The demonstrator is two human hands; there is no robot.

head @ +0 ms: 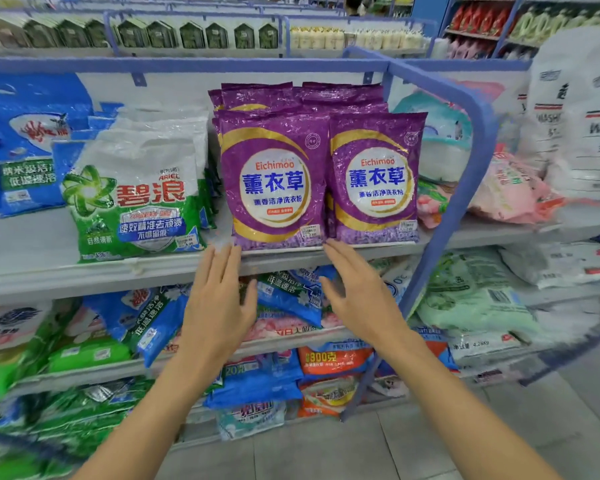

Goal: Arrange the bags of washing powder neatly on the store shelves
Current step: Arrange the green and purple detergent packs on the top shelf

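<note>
Two rows of purple Eichimoo washing powder bags stand upright on the upper shelf [84, 271], the left front bag [272, 181] beside the right front bag [374, 185], with more purple bags stacked behind them. My left hand [219, 299] is raised flat with straight fingers, its fingertips just below the left bag's bottom edge. My right hand [354, 292] is likewise flat and held out below the gap between the two front bags. Neither hand holds anything.
A green and white Ariel bag [136, 199] leans left of the purple bags, with blue bags [25, 140] further left. A blue shelf-end frame [465, 188] stands at the right. Lower shelves hold mixed blue, green and orange bags. Pink bags [510, 192] lie beyond the frame.
</note>
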